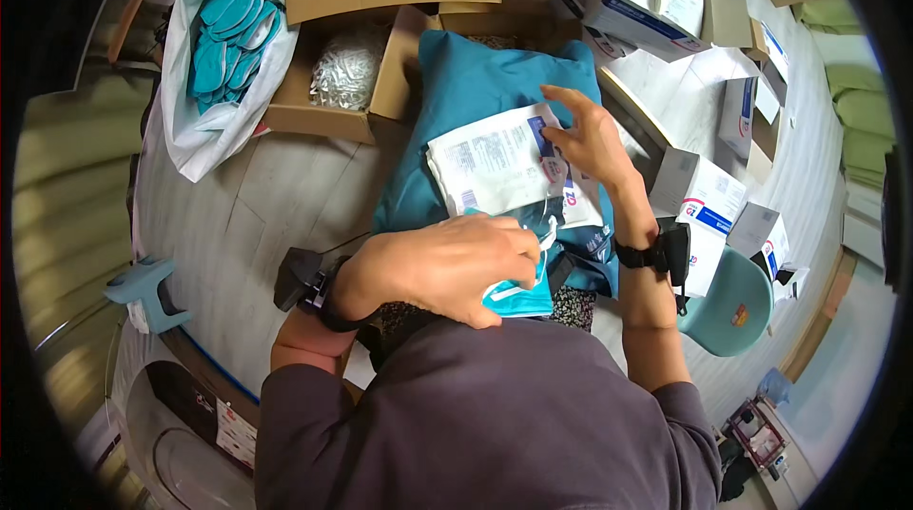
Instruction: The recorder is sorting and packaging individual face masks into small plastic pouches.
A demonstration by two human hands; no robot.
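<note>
My left hand (461, 261) is curled palm-down over a teal fabric piece (521, 301) with white cord or trim, close to my body. Its fingertips are partly hidden. Just beyond it, white printed packets (490, 163) with blue markings lie overlapped on a large teal cushion-like bag (504, 82). Above the packets' right end is my right hand (592, 141), thumb and forefinger spread apart with nothing gripped between them. Whether its thumb touches the top packet, I cannot tell. A clear film pouch edge (540, 212) shows between the packets and my left hand.
A white sack (179, 134) of teal pieces stands at the far left. Beside it, an open cardboard box (319, 122) holds a clear bag of white pieces. Open cartons of packets (647, 20) and white boxes (704, 191) stand on the right, near a teal stool (737, 305).
</note>
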